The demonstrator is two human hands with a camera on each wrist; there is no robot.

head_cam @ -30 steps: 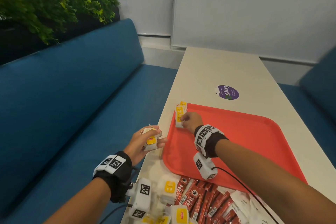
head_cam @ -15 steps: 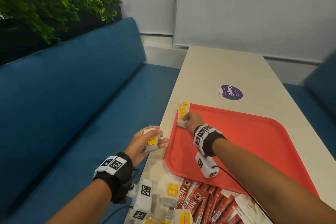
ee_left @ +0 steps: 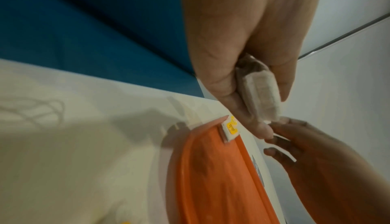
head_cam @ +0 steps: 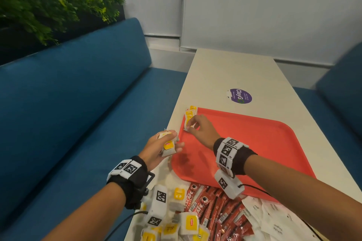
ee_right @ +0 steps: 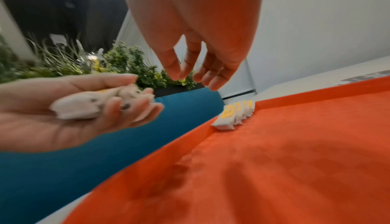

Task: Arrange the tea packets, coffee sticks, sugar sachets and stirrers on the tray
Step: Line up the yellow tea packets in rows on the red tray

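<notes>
- A small bunch of tea packets (head_cam: pixel 168 146) is held in the curled fingers of the left hand (head_cam: pixel 156 148), beside the tray's left edge.
- The right hand (ee_right: pixel 196 32) is held above the tray with fingers loosely spread; nothing is gripped.
- A row of tea packets (ee_right: pixel 234 114) is stood overlapping in the far left corner of the red tray (head_cam: pixel 254 143).
- Coffee sticks (head_cam: pixel 217 207), more tea packets and white sachets (head_cam: pixel 274 221) are heaped on the table (head_cam: pixel 225 70) at the tray's near edge.

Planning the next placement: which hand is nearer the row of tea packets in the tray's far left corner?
Right. The right hand is just above the row of tea packets, fingers loose and empty. The left hand holds spare tea packets off the tray, nearer its left edge.
</notes>
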